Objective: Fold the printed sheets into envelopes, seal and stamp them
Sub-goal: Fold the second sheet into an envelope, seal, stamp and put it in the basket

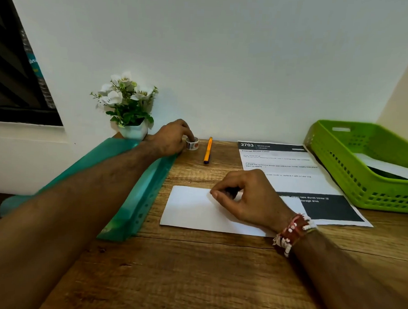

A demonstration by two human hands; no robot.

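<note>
A white envelope (190,209) lies flat on the wooden desk (192,272) in the middle. My right hand (248,199) rests on its right half, with thumb and forefinger pinched together at the upper edge. Whether something small sits between those fingertips is hidden. My left hand (173,138) reaches to the back of the desk and grips a small roll of stamps (192,144), fingertips in its core. A printed sheet (289,173) with a black header and black footer lies right of the envelope, partly under it.
An orange pen (207,151) lies just right of the stamp roll. A teal plastic folder (139,193) lies under my left forearm. A pot of white flowers (127,107) stands at the back left. A green basket (362,172) holding a white envelope sits at the right.
</note>
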